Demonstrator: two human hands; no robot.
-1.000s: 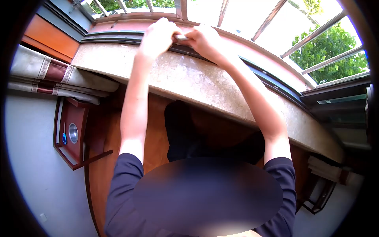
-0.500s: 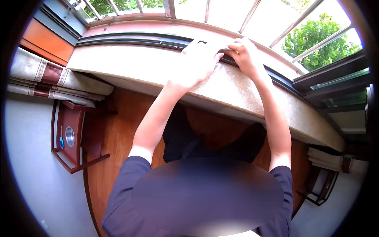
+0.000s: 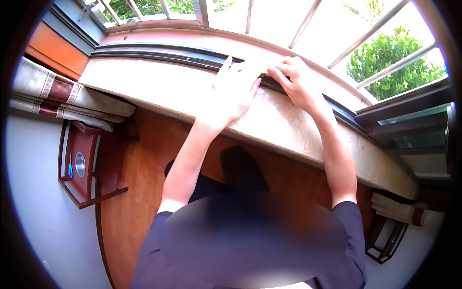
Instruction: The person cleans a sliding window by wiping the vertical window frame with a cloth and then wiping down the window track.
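"How are the hands set?"

"The right hand [image 3: 297, 84] bends over the track [image 3: 159, 54], thumb near fingertips; glare washes out that spot, so I can't tell whether it grips anything. The left hand [image 3: 231, 94] is loose and spread, palm down, just left of it."

"Why so close?"

"Probably so both reach one stretch of track, which passes beneath the right fingers and runs out to either side. The sill [image 3: 284, 125] lies nearer the body than the grip, the bars [image 3: 305, 24] beyond it."

"And against half a second ago?"

"A pale bit showed at the right fingertips then; glare covers it now. A left finger now juts trackward, and the legs [image 3: 243, 166] stand closer together."
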